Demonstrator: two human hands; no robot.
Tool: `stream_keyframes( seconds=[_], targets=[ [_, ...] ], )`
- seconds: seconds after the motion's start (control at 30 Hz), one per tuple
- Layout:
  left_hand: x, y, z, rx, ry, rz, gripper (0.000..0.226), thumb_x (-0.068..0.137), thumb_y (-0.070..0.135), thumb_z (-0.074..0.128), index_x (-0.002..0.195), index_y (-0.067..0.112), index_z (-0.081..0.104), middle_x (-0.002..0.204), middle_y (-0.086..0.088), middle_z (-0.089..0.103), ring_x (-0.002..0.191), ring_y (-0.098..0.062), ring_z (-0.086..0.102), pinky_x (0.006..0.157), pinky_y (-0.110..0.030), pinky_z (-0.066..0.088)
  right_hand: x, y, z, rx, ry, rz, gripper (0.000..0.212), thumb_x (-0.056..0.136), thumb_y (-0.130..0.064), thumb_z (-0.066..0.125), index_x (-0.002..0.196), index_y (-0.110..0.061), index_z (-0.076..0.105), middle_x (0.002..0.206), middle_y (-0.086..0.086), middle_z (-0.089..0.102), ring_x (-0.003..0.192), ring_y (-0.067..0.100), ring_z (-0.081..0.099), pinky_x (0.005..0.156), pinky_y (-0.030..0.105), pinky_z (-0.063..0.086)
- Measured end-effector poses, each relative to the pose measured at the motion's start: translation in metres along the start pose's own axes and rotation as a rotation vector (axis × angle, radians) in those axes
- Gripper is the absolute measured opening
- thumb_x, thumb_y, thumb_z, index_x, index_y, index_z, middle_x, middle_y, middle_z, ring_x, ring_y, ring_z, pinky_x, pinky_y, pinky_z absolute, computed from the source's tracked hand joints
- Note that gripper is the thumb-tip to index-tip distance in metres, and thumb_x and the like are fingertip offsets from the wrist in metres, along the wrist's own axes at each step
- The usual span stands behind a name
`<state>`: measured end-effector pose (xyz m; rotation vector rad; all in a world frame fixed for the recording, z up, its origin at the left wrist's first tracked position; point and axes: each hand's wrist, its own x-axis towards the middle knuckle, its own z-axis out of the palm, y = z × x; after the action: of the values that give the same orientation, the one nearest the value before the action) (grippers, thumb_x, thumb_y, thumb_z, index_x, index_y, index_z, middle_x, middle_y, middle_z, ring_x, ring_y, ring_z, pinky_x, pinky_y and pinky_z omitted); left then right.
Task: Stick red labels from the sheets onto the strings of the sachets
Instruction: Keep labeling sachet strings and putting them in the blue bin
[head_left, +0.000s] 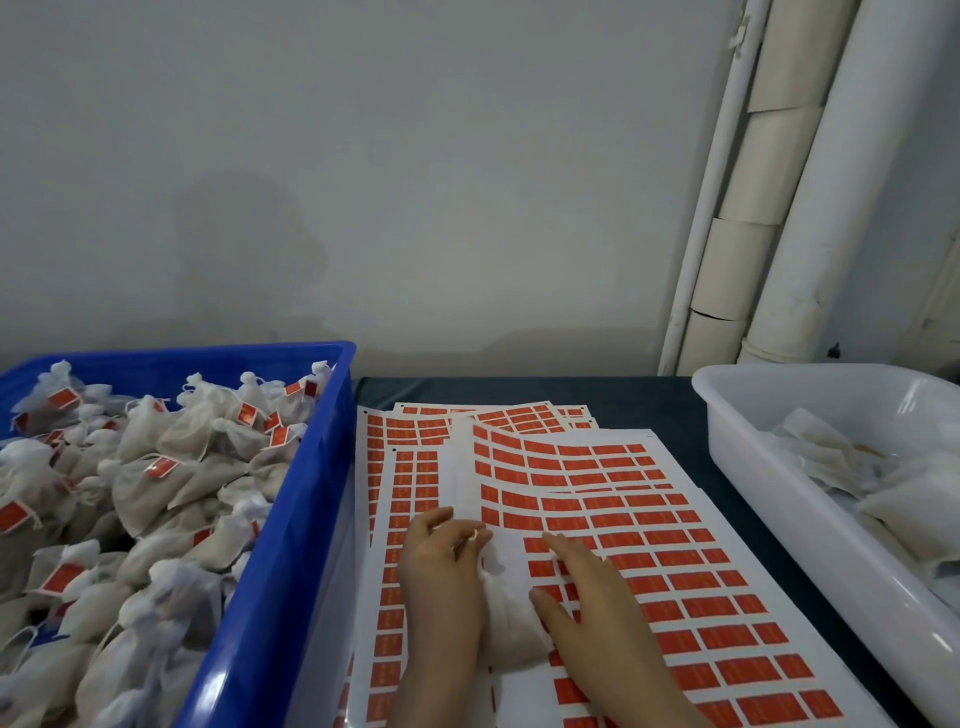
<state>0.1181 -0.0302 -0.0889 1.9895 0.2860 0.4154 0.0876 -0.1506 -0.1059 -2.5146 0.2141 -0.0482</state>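
item: one white sachet (511, 623), lying on the top sheet (691, 577) of red labels (709, 607), low in the middle of the view. left hand (441, 566): at the sachet's left side, fingers (467, 535) curled over its gathered top and gripping it; whether the string is in that grip cannot be told. right hand (597, 608): palm down on the top sheet just right of the sachet, fingers straight and spread, forefinger reaching forward over a row of labels, thumb (540, 597) touching the sachet's side; it holds nothing. the two hands are apart, with the sachet between them. top sheet: white backing with close rows of labels, and a bare white strip at its left part where the sachet rests. stack (400, 467): more label sheets, fanned and overlapping under and behind the top sheet, one of them bowed upward near the far end. crate (291, 519): blue plastic, left of the stack and hard against it, filled with a heap (130, 493) of white sachets, many showing a red label at the neck. tub (769, 467): white plastic, right of the stack and apart from it, holding a pile (883, 478) of flat pale sachets. table (675, 405): dark top, showing between stack and tub. wall (363, 182): plain grey, behind the table. pipes (810, 182): white, upright in the right corner.
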Motion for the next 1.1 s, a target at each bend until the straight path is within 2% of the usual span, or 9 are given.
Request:
stream_keyframes(
  seconds=[0.13,0.3,0.43,0.53,0.6,0.67,0.83,0.97,1.1],
  targets=[
    [0.001,0.002,-0.002,-0.052,-0.036,-0.036,0.009,0.085,0.017,0.065,0.092,0.021,0.068,0.093,0.011,0.06,0.074,0.0,0.049,0.092,-0.026,0.045,0.014,-0.009,-0.007,0.04,0.095,0.017,0.055,0.09,-0.041,0.049,0.139,-0.037,0.025,0.146,-0.013,0.032,0.133,0.011,0.035,0.11,0.035,0.033],
    [0.001,0.0,-0.005,-0.14,-0.041,-0.063,0.008,0.086,0.018,0.063,0.086,0.026,0.062,0.083,0.017,0.056,0.066,0.006,0.049,0.069,-0.007,0.035,0.055,-0.039,-0.013,0.204,0.065,-0.143,0.049,0.095,-0.031,0.044,0.14,-0.037,0.027,0.147,-0.012,0.032,0.133,0.013,0.037,0.103,0.03,0.036],
    [0.005,-0.002,-0.006,-0.162,-0.032,-0.082,0.009,0.085,0.02,0.066,0.09,0.026,0.062,0.098,0.013,0.059,0.09,-0.006,0.057,0.092,-0.022,0.041,0.072,-0.046,-0.006,0.285,0.015,-0.181,0.036,0.096,-0.026,0.044,0.131,-0.033,0.041,0.138,-0.008,0.042,0.116,0.009,0.05,0.091,0.023,0.049],
    [0.006,-0.003,-0.003,-0.075,0.042,0.012,0.023,0.082,0.02,0.069,0.105,0.018,0.068,0.123,0.016,0.045,0.107,0.003,0.036,0.1,-0.019,0.031,0.071,-0.04,-0.003,0.373,0.109,-0.216,0.023,0.094,-0.022,0.048,0.11,-0.039,0.048,0.127,-0.01,0.05,0.102,-0.001,0.047,0.075,0.006,0.04],
    [0.003,-0.003,-0.002,-0.056,0.032,0.154,0.017,0.084,0.019,0.068,0.1,0.025,0.071,0.12,0.028,0.045,0.102,0.011,0.04,0.09,-0.003,0.028,0.068,-0.039,-0.005,0.448,0.182,-0.237,0.028,0.092,-0.02,0.051,0.105,-0.044,0.045,0.122,-0.013,0.051,0.099,-0.001,0.048,0.073,0.003,0.039],
    [0.001,-0.002,-0.003,-0.104,-0.07,0.181,0.022,0.088,0.018,0.063,0.083,0.04,0.064,0.098,0.035,0.052,0.085,0.015,0.053,0.069,0.008,0.035,0.064,-0.042,-0.008,0.479,0.258,-0.255,0.032,0.09,-0.02,0.056,0.106,-0.045,0.045,0.117,-0.018,0.049,0.096,-0.001,0.05,0.074,0.003,0.039],
    [0.009,0.0,-0.004,-0.214,-0.078,-0.056,0.029,0.09,0.019,0.06,0.068,0.038,0.055,0.076,0.027,0.055,0.068,0.005,0.054,0.047,0.001,0.038,0.054,-0.039,-0.017,0.331,0.336,-0.224,0.026,0.085,-0.026,0.063,0.098,-0.039,0.044,0.113,-0.013,0.051,0.08,-0.004,0.051,0.058,0.0,0.038],
    [0.015,-0.004,-0.001,-0.317,-0.074,-0.163,0.018,0.087,0.024,0.064,0.072,0.033,0.063,0.077,0.023,0.063,0.071,-0.002,0.059,0.048,-0.003,0.036,0.049,-0.035,-0.018,0.086,0.146,-0.182,0.026,0.085,-0.037,0.059,0.11,-0.031,0.057,0.117,-0.009,0.06,0.088,-0.001,0.052,0.079,0.007,0.034],
    [0.014,-0.006,-0.003,-0.419,-0.071,-0.153,0.013,0.084,0.026,0.066,0.073,0.033,0.067,0.071,0.025,0.066,0.075,-0.002,0.061,0.055,-0.007,0.04,0.044,-0.039,-0.014,0.055,0.155,-0.259,0.037,0.087,-0.041,0.056,0.122,-0.029,0.056,0.125,-0.01,0.056,0.11,0.004,0.052,0.088,0.009,0.028]
  ],
)
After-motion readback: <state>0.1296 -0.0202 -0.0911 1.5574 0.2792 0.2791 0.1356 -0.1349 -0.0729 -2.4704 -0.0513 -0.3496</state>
